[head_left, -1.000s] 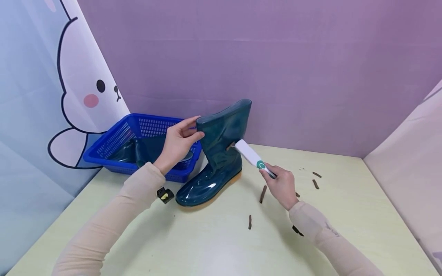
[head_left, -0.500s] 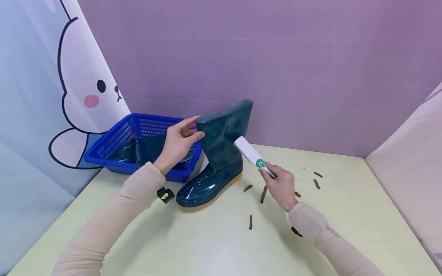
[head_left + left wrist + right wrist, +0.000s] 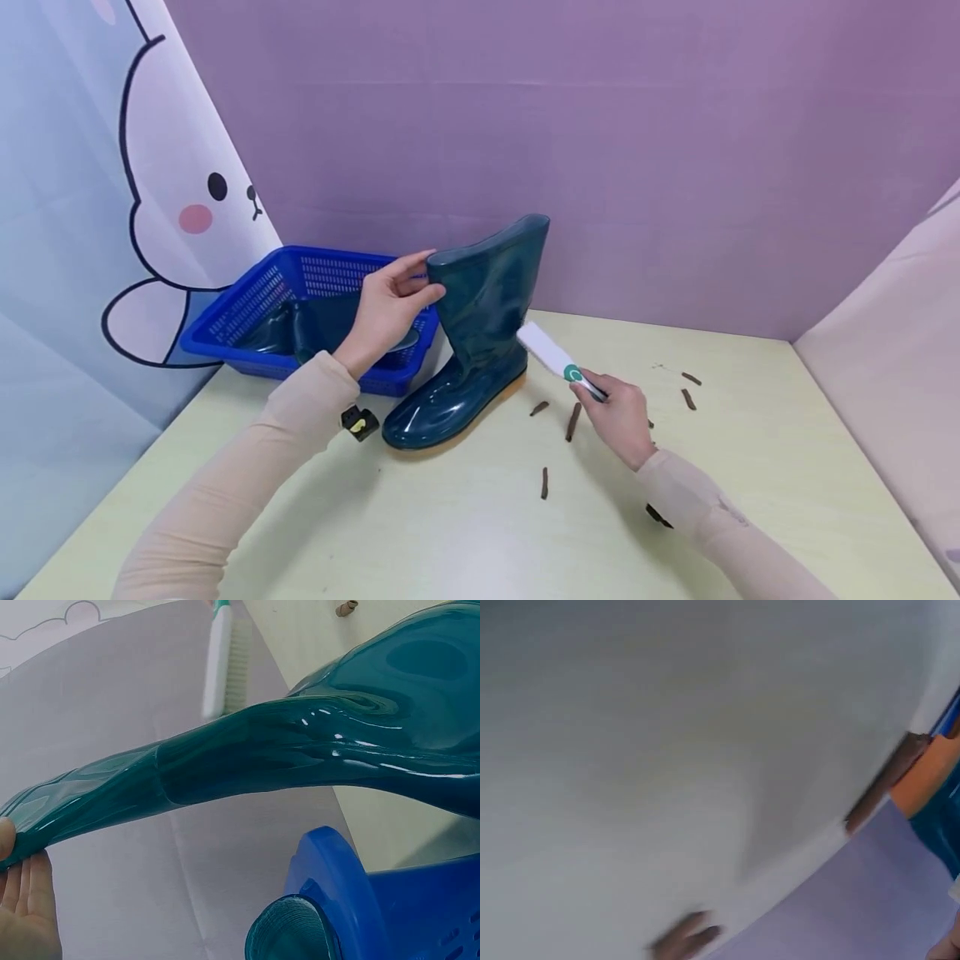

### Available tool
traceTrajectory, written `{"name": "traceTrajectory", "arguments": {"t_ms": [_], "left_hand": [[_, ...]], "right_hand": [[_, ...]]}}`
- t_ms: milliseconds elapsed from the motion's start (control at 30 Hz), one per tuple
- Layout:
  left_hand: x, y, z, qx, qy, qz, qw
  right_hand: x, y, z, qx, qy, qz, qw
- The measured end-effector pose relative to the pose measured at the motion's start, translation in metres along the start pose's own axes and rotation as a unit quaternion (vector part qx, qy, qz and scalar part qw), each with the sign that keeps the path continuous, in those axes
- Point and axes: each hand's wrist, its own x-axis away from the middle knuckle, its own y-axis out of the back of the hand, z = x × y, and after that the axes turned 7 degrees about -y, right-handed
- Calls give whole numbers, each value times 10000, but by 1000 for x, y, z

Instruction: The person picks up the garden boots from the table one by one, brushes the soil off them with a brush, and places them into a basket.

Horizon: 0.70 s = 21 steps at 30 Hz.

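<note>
Pinching the top rim of the boot [image 3: 480, 333], our left hand [image 3: 386, 312] has its thumb and fingers closed on the edge, keeping the boot upright on the table [image 3: 465, 533] just beside the basket [image 3: 247, 308]. Our right hand [image 3: 621, 417] curls its fingers round the handle of the brush [image 3: 551, 357], whose white head sits by the boot's heel. Another boot [image 3: 315, 325] lies inside the blue basket. Brown bits [image 3: 572, 421] are scattered on the table near our right hand.
</note>
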Motion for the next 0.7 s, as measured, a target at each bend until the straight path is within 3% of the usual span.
{"name": "traceTrajectory", "arguments": {"t_ms": [300, 533, 700], "left_hand": [[-2, -2, 0, -137, -18, 21, 9999], [-2, -3, 3, -121, 46, 33, 9999], [0, -4, 3, -204, 145, 72, 9997]], "right_hand": [[-2, 35, -16, -109, -1149, 299, 9929], [-4, 62, -5, -390, -1337, 203, 9900], [6, 72, -8, -416, -1451, 331, 9880]]}}
